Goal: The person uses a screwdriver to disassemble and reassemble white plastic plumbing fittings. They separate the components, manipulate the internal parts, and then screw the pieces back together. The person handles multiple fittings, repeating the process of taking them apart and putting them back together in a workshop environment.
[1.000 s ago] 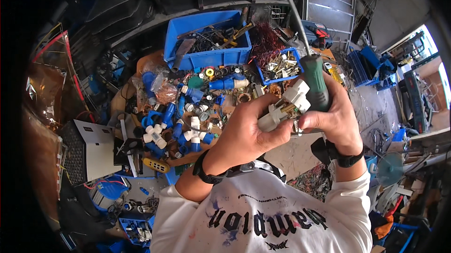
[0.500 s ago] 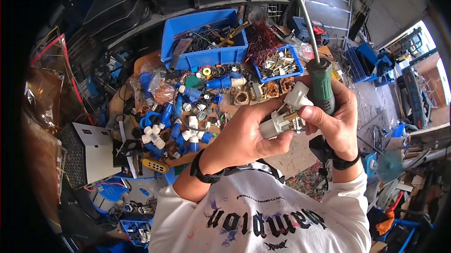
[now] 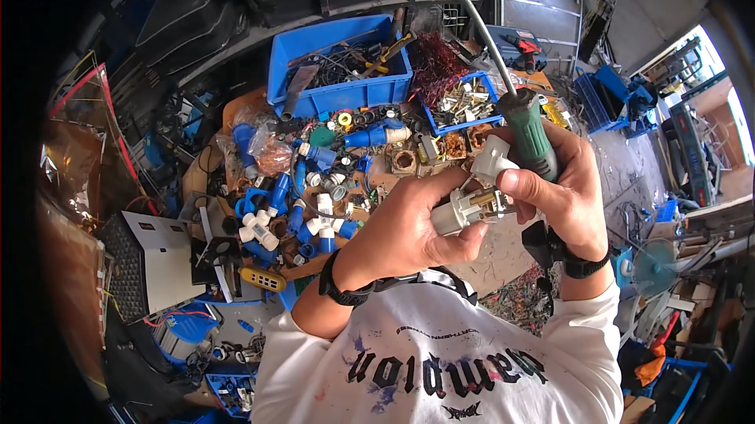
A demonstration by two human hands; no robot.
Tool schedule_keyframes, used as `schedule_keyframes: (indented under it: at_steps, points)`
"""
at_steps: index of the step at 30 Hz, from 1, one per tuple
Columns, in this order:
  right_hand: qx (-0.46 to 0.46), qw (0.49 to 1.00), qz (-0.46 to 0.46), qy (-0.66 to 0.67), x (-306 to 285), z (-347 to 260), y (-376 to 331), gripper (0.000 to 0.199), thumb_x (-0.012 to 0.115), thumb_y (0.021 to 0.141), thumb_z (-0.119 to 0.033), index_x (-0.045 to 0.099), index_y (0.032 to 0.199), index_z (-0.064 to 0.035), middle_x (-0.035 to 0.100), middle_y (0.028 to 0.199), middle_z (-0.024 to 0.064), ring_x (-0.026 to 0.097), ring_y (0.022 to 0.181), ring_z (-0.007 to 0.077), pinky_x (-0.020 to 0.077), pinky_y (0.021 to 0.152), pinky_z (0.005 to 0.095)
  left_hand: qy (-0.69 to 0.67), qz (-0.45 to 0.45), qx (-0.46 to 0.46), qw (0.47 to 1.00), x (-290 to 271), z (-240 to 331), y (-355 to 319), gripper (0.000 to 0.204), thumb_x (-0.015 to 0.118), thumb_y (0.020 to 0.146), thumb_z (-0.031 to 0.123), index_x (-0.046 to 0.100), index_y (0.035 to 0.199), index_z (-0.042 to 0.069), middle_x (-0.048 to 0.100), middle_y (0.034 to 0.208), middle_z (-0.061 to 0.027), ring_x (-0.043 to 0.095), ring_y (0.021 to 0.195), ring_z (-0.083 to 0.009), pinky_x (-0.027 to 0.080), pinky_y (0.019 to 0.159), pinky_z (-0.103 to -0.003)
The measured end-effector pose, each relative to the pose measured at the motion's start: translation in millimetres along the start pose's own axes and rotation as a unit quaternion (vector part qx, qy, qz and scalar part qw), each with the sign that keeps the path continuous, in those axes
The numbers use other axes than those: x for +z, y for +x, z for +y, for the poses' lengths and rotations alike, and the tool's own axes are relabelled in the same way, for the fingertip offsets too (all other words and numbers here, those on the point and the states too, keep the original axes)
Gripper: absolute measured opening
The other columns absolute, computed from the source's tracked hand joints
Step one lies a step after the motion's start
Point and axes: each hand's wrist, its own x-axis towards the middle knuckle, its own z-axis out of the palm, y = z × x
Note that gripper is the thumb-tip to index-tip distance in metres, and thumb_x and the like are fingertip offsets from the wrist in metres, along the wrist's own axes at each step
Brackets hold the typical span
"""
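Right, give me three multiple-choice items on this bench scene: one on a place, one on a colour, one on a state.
1. Where is the large blue bin?
A. Beyond the pile of blue and white fittings, far from the person
B. On the person's lap
C. Under the right hand

2. What colour is the screwdriver handle?
A. Red
B. Green
C. Yellow

3. How is the pale plug part held?
A. Lying loose on the bench
B. Gripped in the left hand
C. Hanging from a cord

Answers:
1 A, the bin sits at the far side of the clutter, past the fittings.
2 B, the grip in the right hand is green with a dark collar.
3 B, the left hand's fingers wrap around it.
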Motion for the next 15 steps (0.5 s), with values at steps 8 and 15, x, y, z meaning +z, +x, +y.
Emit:
schedule_keyframes:
  at_steps: [8, 15]
  points:
    - [0.011, 1.0, -0.01, 0.003, 6.0, -4.4, -6.4, 0.042, 0.08, 0.075, -0.022, 0.061, 0.102, 0.003, 0.06, 0.068, 0.0009, 0.051, 0.049, 0.0047, 0.04, 0.042, 0.0194, 0.004, -0.01, 0.004, 1.0, -0.1, 3.7, -8.9, 0.031, 0.068, 0.078, 0.02, 0.058, 0.098, 0.0, 0.061, 0.078, -0.0119, 0.059, 0.069, -0.0206, 0.047, 0.066, -0.032]
    - [-0.011, 0.999, -0.024, 0.034, 12.0, 2.3, -8.2, 0.044, 0.082, 0.073, -0.022, 0.06, 0.104, 0.0016, 0.06, 0.07, -0.0003, 0.051, 0.051, 0.0044, 0.0405, 0.043, 0.0189, -0.039, 0.012, 0.011, 0.999, 2.4, 3.3, -17.4, 0.032, 0.068, 0.08, 0.02, 0.058, 0.102, 0.0, 0.062, 0.083, -0.0094, 0.058, 0.073, -0.0157, 0.047, 0.07, -0.029]
